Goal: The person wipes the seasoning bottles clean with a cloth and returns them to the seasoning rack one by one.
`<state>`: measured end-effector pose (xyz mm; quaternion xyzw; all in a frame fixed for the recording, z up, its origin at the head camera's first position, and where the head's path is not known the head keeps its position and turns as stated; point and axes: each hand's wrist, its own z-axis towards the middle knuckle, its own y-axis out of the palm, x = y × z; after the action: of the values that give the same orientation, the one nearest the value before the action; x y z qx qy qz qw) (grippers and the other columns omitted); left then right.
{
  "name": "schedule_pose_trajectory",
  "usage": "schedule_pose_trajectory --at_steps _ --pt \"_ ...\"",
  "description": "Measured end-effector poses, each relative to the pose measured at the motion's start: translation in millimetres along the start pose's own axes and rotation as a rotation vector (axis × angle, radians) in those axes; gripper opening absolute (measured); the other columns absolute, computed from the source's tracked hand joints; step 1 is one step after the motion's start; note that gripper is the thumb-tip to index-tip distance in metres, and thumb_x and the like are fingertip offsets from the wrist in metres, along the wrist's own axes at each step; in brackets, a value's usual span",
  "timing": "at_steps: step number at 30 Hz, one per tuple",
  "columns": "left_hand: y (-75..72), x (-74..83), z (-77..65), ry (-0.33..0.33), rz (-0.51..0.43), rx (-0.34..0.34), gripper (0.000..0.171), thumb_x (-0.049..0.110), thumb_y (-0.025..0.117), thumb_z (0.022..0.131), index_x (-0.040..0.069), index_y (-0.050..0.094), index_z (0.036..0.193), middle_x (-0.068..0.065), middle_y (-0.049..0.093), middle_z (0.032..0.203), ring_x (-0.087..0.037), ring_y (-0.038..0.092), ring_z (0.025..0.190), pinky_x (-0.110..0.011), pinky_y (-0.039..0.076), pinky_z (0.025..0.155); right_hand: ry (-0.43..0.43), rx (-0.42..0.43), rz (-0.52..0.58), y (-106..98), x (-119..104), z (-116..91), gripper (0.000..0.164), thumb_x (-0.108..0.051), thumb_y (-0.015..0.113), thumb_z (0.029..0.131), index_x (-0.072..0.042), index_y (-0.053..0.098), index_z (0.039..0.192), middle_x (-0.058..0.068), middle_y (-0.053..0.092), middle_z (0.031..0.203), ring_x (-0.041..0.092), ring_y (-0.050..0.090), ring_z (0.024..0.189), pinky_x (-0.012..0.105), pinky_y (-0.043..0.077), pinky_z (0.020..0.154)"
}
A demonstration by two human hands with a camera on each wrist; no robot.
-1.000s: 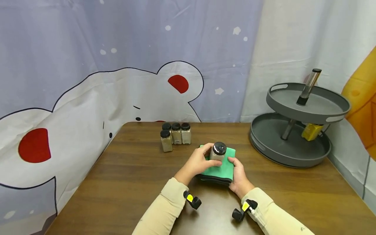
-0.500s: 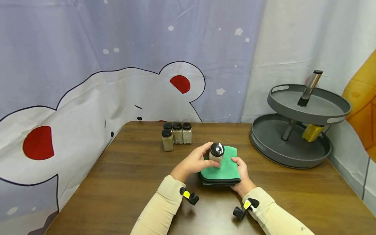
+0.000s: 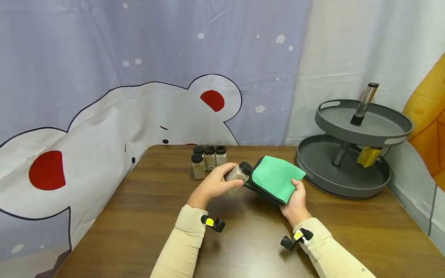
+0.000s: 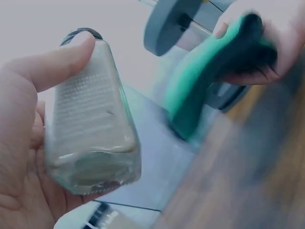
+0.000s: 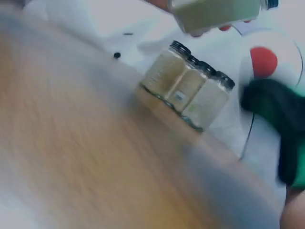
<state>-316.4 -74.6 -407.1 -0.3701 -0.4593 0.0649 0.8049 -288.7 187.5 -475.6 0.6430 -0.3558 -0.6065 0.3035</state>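
Note:
My left hand (image 3: pixel 216 182) grips a square glass spice jar (image 3: pixel 238 174) with a black lid, tilted so the lid points up and to the right. In the left wrist view the jar (image 4: pixel 93 119) shows pale contents and printed text, with the thumb across its upper part. My right hand (image 3: pixel 296 200) holds a folded green cloth (image 3: pixel 278 178) with black edging by its right side, thumb on top. The cloth's far left edge is close to the jar's lid; whether they touch I cannot tell. Both are raised above the wooden table (image 3: pixel 243 239).
Several black-lidded spice jars (image 3: pixel 198 168) stand grouped at the back of the table, left of my hands. A grey two-tier round tray stand (image 3: pixel 363 181) is at the right, with a yellow-filled jar (image 3: pixel 369 156) on its lower tier. A printed curtain (image 3: pixel 264 77) hangs behind.
The jar was upright over the cloth; now my left hand has moved it left and tilted it. My right hand has lifted the cloth up and to the right, turning it.

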Motion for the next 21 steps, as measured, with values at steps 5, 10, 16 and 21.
schedule_pose_trajectory --at_steps 5,10,16,21 --pt "-4.0 5.8 -2.7 0.000 -0.082 -0.058 0.034 0.026 0.067 0.095 0.005 0.063 0.121 -0.007 0.064 0.096 -0.016 0.060 0.079 -0.030 0.052 0.068 -0.424 -0.004 -0.429 15 9 0 0.026 -0.014 0.034 0.099 -0.011 0.053 0.117 -0.009 0.061 0.107 0.006 0.059 0.100 0.022 0.045 0.092" --pt "2.9 15.4 -1.0 0.037 -0.223 -0.197 0.037 0.034 0.061 0.098 0.000 0.062 0.113 -0.006 0.063 0.089 -0.011 0.060 0.074 -0.027 0.052 0.066 -0.855 -0.294 -0.760 35 21 -22 0.038 0.006 0.042 0.088 -0.005 0.069 0.112 -0.008 0.071 0.107 0.005 0.065 0.098 0.018 0.050 0.088" --pt "16.3 22.7 0.5 0.065 -0.637 -0.380 0.077 0.060 0.063 0.089 -0.015 0.057 0.109 0.003 0.065 0.082 -0.006 0.063 0.068 -0.023 0.052 0.062 -1.128 -0.795 -0.741 66 21 -39 0.053 0.008 0.043 0.086 0.021 0.043 0.138 0.029 0.049 0.145 0.035 0.046 0.139 0.040 0.036 0.115" --pt "23.4 18.6 -1.6 0.005 -1.016 -0.543 0.063 0.059 0.071 0.082 0.001 0.061 0.107 0.002 0.070 0.085 -0.009 0.068 0.070 -0.025 0.055 0.062 -1.277 -0.859 -0.735 81 19 -49 0.047 -0.001 0.047 0.091 0.020 0.050 0.132 0.030 0.053 0.141 0.037 0.049 0.136 0.043 0.037 0.114"
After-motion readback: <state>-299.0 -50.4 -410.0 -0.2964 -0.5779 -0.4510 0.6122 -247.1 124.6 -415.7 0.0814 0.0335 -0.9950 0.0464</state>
